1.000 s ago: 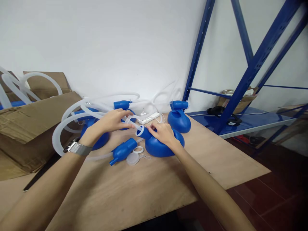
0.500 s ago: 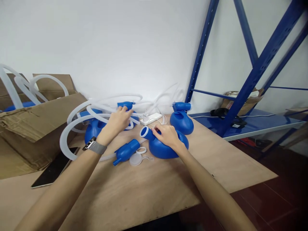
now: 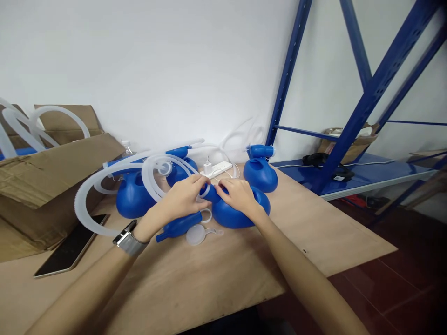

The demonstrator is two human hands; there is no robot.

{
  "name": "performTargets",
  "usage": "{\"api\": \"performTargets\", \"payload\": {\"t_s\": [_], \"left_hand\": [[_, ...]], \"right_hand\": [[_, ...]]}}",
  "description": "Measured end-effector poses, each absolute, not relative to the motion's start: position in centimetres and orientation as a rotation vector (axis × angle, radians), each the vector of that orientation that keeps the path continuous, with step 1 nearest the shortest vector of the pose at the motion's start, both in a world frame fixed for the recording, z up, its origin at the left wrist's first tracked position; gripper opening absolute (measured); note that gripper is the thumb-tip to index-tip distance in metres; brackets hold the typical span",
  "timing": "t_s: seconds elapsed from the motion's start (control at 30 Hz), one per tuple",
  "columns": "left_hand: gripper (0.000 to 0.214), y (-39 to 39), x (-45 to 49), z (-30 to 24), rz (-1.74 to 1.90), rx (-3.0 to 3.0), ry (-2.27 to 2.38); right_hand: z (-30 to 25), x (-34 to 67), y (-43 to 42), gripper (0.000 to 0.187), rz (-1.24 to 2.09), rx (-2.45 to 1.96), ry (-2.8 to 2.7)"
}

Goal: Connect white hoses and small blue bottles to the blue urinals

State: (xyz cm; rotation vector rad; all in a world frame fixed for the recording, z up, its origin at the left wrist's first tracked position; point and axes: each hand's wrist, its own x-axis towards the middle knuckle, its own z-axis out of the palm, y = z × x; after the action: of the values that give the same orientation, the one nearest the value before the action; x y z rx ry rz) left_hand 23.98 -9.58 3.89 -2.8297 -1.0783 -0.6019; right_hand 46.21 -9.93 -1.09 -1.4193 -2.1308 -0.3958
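A rounded blue urinal bottle (image 3: 260, 200) lies on the table with its neck toward the left. My right hand (image 3: 238, 194) is closed over the bottle's neck from above. At the bottle's mouth, my left hand (image 3: 185, 197) has its thumb and fingers around the rim; its palm side is partly hidden. Just below my left hand lies a blue funnel-shaped piece (image 3: 179, 225) with a narrow spout. Beside it are a white ring (image 3: 206, 215) and a clear round cap (image 3: 195, 235) with a strap.
More blue bottles (image 3: 260, 176) stand toward the wall, with clear corrugated hoses (image 3: 82, 204) looped at the left. A white power strip (image 3: 221, 168) sits behind. A cardboard box (image 3: 66, 172) and a phone (image 3: 71, 246) are at left; a blue metal shelf (image 3: 370, 172) is at right.
My left hand has come down and right from the blue bottle at the back to the near bottle's mouth. A hose loop has shifted. My right hand keeps its hold on the neck.
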Motion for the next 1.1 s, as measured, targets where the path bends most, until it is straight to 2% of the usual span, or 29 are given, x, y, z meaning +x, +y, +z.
{"api": "performTargets", "payload": {"t_s": [0.07, 0.13, 0.17, 0.37, 0.6, 1.1], "left_hand": [[0.035, -9.6, 24.4, 3.7, -0.840, -2.911, -1.208], [0.024, -9.3, 24.8, 3.6, -0.927, -2.975, -1.342], [0.022, -9.1, 24.9, 3.6, -0.913, -3.014, -1.386], [0.043, -7.8, 24.8, 3.8, -0.826, -3.181, -1.336], [0.044, -7.0, 23.7, 5.0, -0.495, -3.448, -1.171], [0.032, -6.1, 23.3, 6.8, -0.263, -3.615, -1.092]], "right_hand": [[-1.0, 46.2, -10.1, 0.034, -0.378, -1.431, -2.142], [-1.0, 46.2, -10.2, 0.036, -0.362, -1.449, -2.149], [-1.0, 46.2, -10.3, 0.038, -0.357, -1.445, -2.158], [-0.6, 46.2, -10.8, 0.061, -0.357, -1.385, -2.324], [-0.2, 46.2, -11.1, 0.071, -0.327, -1.443, -2.361], [-0.4, 45.9, -11.1, 0.065, -0.397, -1.459, -2.369]]}}
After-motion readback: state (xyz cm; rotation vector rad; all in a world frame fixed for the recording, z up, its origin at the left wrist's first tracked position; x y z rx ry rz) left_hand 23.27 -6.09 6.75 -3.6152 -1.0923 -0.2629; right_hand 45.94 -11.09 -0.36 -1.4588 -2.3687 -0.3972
